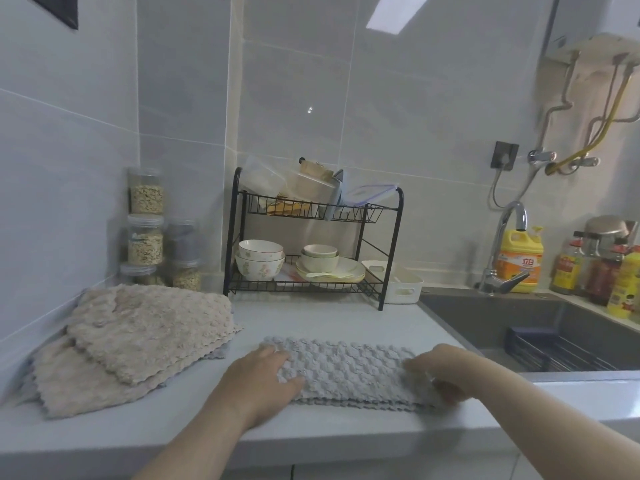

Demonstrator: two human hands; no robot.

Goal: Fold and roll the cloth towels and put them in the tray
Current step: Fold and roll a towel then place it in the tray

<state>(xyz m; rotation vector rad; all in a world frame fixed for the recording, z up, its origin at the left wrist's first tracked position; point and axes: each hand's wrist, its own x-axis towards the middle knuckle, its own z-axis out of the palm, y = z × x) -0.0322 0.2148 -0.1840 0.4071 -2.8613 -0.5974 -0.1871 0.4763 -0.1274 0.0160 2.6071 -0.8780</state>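
**Grey towel folded to a strip, ready for rolling**

Both hands worked at the counter's near edge. The left hand (263, 379) gripped the left end of the grey towel (349, 372), thumb laid across its top. The right hand (440, 368) pinched the right end, fingers curled over and thumb at the near edge. The towel lay as a long folded strip on the counter (311, 320), between the beige towels (138, 334) and the sink (485, 317).

To roll it well, I'd judge, the edges should be squared first, then one end turned tight and kept even.

The white tray (403, 285) stood well back beside the dish rack (398, 216). No towel showed above its rim, and its inside was mostly hidden. The jars (145, 237) held grains, and the rack's lower shelf held bowls (259, 259) and plates (332, 271).
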